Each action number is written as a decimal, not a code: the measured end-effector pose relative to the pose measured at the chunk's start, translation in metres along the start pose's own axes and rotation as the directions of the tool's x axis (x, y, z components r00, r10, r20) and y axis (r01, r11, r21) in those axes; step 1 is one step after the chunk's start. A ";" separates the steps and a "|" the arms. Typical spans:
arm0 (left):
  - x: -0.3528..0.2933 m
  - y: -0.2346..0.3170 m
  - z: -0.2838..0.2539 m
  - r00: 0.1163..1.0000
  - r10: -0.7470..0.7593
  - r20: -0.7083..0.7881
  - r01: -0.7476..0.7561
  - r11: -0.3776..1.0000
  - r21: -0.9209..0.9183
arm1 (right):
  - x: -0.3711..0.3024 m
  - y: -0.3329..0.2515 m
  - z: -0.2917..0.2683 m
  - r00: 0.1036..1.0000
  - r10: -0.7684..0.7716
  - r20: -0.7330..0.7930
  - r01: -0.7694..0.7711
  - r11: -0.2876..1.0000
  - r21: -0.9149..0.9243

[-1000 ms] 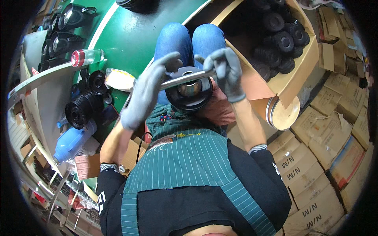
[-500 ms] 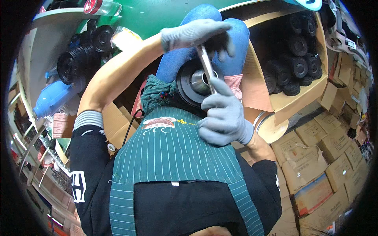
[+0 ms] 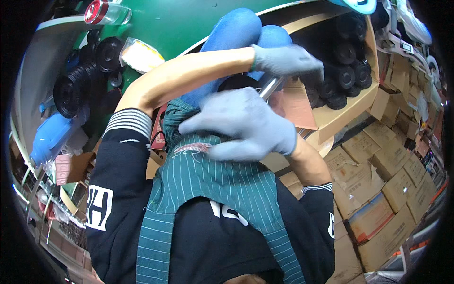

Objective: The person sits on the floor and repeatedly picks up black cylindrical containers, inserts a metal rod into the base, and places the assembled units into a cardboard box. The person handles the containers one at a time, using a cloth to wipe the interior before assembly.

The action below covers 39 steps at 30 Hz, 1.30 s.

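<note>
My left hand (image 3: 286,61), in a grey glove, reaches across over my knees with its fingers curled down. A shiny metal bar (image 3: 271,88) slants out from under it, its upper end hidden by the glove. My right hand (image 3: 246,124), gloved the same way and blurred, is nearer my body with its fingers spread to the left and nothing in them. Behind its fingers shows a black round part (image 3: 235,83) on my lap, mostly covered. A striped green apron (image 3: 213,173) lies below the right hand.
An open cardboard box (image 3: 347,116) on the right holds several black rolls (image 3: 346,75). Flattened cartons (image 3: 359,180) cover the floor at right. Leftward are stacked black discs (image 3: 68,92), a blue bottle (image 3: 54,137) and a red-lidded jar (image 3: 108,13) on the green table (image 3: 175,21).
My left hand has moved right toward the box. My right hand has let go of the metal bar and opened, moving left over the black round part. The bar now slants up to the right.
</note>
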<state>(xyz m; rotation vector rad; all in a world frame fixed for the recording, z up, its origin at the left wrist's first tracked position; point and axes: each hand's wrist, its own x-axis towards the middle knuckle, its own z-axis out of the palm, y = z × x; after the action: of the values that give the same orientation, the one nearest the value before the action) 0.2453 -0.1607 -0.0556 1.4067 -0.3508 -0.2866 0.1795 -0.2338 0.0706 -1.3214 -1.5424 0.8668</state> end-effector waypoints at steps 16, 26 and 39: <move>-0.117 0.150 0.096 0.744 -0.303 -0.595 0.583 -0.142 0.800 | 0.013 0.105 -0.001 0.717 0.631 -0.298 0.298 0.109 0.948; -0.155 0.147 0.093 0.737 -0.181 -0.651 0.651 -0.069 0.756 | -0.075 0.088 0.007 0.345 0.727 -0.593 0.524 0.375 0.765; -0.160 0.134 0.077 0.868 -0.164 -0.469 0.482 0.051 0.875 | -0.078 0.131 0.020 0.827 0.246 -0.505 0.527 -0.027 0.849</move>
<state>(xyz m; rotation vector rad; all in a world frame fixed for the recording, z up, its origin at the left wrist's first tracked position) 0.0663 -0.1473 0.0753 2.9278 0.1065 -0.2307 0.2090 -0.2860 -0.0711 -0.1079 -0.1837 0.9845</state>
